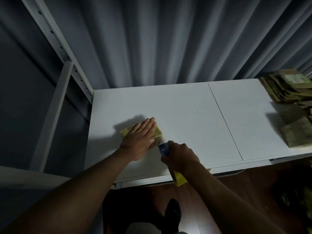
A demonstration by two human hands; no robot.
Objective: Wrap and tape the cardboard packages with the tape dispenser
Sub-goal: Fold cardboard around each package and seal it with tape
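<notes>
A small yellowish cardboard package [157,134] lies on the white table [185,115], left of centre. My left hand [140,137] presses flat on top of it with straight fingers, hiding most of its top. My right hand [179,155] grips the tape dispenser [164,148], whose blue head sits at the package's near right corner. The dispenser's yellow handle end [179,179] sticks out below my wrist, past the table's front edge.
Stacks of flat cardboard packages [290,88] pile up at the table's far right, with more [298,132] along the right edge. A grey curtain hangs behind. A white metal rack frame [55,92] stands to the left. A dark shoe [172,215] shows on the wooden floor below.
</notes>
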